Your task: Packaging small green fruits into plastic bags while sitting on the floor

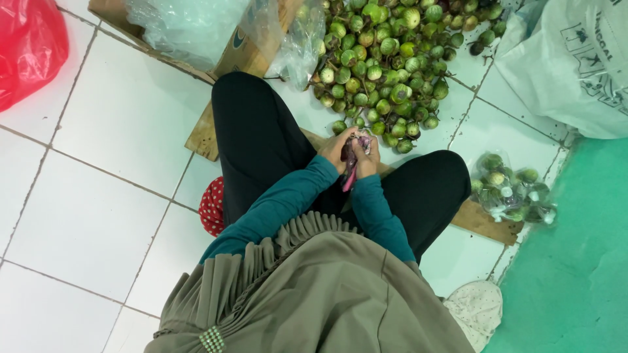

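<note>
I sit on the floor in black trousers and teal sleeves. My left hand (338, 146) and my right hand (366, 159) meet in front of me, both closed around a small clear plastic bag (358, 140) holding something dark. A pink handle or strip (349, 178) sticks down from between the hands; what it belongs to I cannot tell. Just beyond the hands lies a big heap of small round green eggplants (386, 59) on the white tiles.
Two filled clear bags of eggplants (513, 189) lie at the right by a wooden board (484, 222). A cardboard box with loose plastic (196, 33) stands at the top left, a red bag (26, 46) far left, a white sack (575, 65) top right, green flooring (575, 274) right.
</note>
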